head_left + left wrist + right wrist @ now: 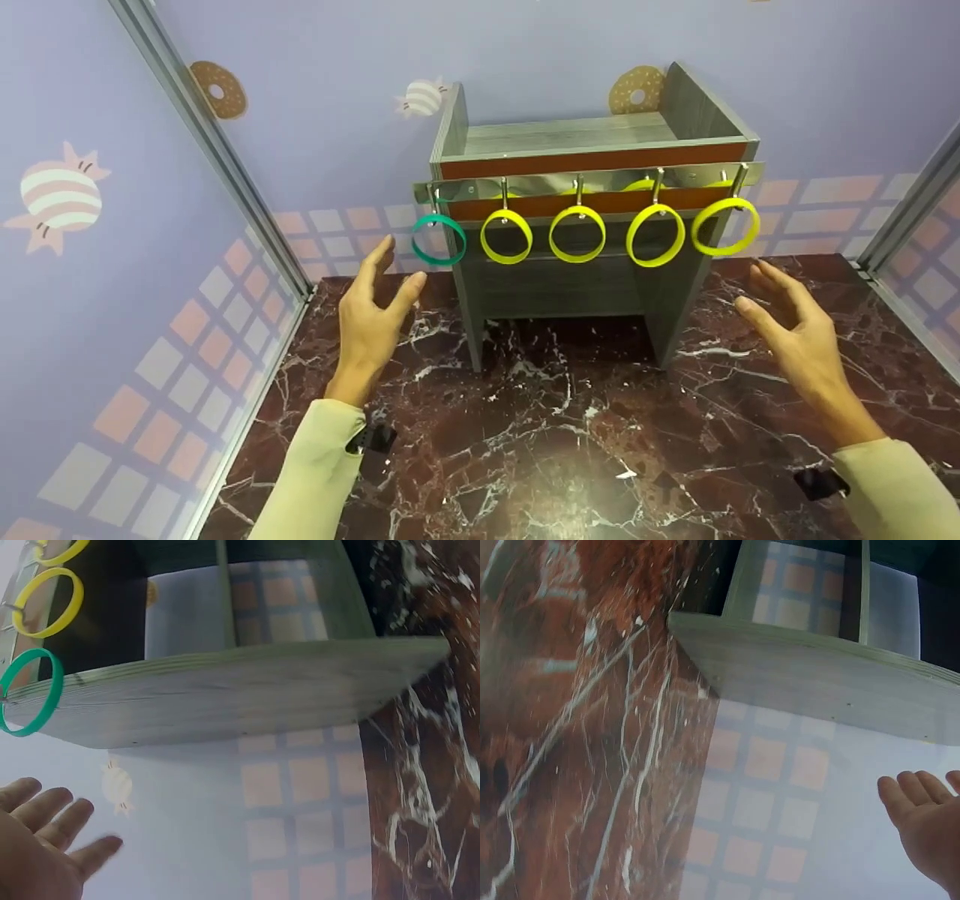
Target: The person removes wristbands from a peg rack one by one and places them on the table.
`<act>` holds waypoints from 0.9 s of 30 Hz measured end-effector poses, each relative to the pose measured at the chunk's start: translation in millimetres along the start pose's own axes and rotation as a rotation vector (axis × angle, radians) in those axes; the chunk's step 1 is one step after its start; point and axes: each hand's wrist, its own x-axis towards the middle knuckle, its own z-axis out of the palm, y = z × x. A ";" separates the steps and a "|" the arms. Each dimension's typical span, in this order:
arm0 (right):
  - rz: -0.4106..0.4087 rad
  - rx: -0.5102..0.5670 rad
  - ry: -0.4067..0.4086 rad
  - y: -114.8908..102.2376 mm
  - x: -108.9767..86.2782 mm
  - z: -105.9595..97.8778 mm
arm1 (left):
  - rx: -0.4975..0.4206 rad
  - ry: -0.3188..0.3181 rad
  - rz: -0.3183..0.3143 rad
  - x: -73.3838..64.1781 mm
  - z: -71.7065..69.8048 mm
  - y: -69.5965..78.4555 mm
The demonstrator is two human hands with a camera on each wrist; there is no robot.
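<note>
Your left hand (pixel 367 315) and right hand (pixel 811 349) are both empty, thumbs spread wide from fingers, to either side of the grey stand (pixel 466 300). The green ring (pixel 439 262) hangs from the leftmost hook (pixel 433 196), near your left hand, with four yellow rings (pixel 506 260) along the row. A careless brush against any rim could lift it off, dropping it onto the marbled bench (pixel 525 457).
</note>
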 end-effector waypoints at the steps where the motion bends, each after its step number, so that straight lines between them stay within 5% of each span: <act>1: -0.007 0.018 0.013 0.1 0.9 1.9 | -0.044 0.011 -0.002 1.5 0.7 1.1; 10: -0.023 0.085 0.068 1.6 3.4 15.3 | -0.324 0.065 0.016 13.4 5.2 5.8; 27: 0.055 0.218 0.085 12.5 1.5 42.3 | -0.530 0.108 -0.063 26.1 10.8 10.9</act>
